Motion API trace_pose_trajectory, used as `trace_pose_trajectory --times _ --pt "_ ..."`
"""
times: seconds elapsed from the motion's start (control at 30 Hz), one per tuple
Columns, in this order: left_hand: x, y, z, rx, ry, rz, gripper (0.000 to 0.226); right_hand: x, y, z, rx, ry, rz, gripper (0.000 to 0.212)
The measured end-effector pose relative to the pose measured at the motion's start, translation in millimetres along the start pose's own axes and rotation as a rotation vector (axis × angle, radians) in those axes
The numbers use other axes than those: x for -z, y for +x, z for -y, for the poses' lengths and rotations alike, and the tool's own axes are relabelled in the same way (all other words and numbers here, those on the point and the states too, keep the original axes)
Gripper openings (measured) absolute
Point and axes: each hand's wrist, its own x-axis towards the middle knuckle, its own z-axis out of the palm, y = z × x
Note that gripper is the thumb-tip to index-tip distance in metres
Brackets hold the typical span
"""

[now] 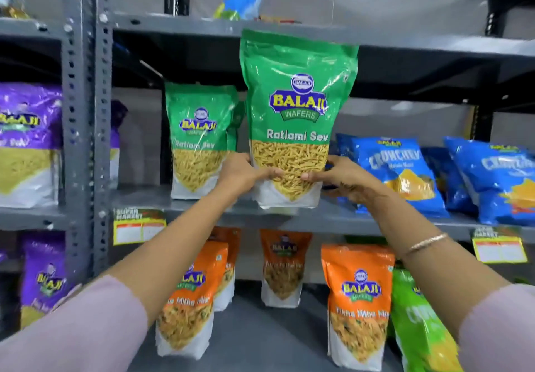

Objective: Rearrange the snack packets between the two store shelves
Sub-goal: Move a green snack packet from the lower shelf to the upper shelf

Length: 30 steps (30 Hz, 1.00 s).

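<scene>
**Green pouch going onto the middle shelf**

While both hands grip it low on its sides, the glossy green stand-up plastic pouch (292, 128) sits at the grey metal shelf (341, 218) edge. Left hand (243, 173) and right hand (338, 176) fingers curl around it. Placing seems underway; next, settle it upright beside its twin green pouch (199, 140). Print reads "BALAJI WAFERS, Ratlami Sev"

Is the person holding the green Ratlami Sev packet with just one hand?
No, the left hand and the right hand both grip the green Ratlami Sev packet at its lower sides.
</scene>
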Motion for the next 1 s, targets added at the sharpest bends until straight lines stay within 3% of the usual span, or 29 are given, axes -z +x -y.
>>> trace_pose_trajectory --times 0.17,0.47,0.57,0.77,0.9,1.0 --pt "-27 46 1 0.075 -0.045 0.044 0.052 11 53 -20 -0.031 0.159 -0.018 0.055" --pt "-54 80 35 0.155 -0.014 0.094 0.061 -6 91 -58 -0.114 0.34 -0.013 0.055" --pt "-57 86 44 0.138 0.008 0.092 0.049 -12 98 -66 -0.122 0.341 0.0 0.05" --pt "-61 86 59 0.171 -0.041 0.13 0.05 -18 107 -75 -0.114 0.361 -0.017 0.055" --pt "-61 84 56 0.221 -0.051 0.158 0.087 -18 109 -79 -0.111 0.342 -0.014 0.054" --pt "-60 83 57 0.248 -0.073 0.19 0.092 -19 105 -78 -0.09 0.212 -0.047 0.061"
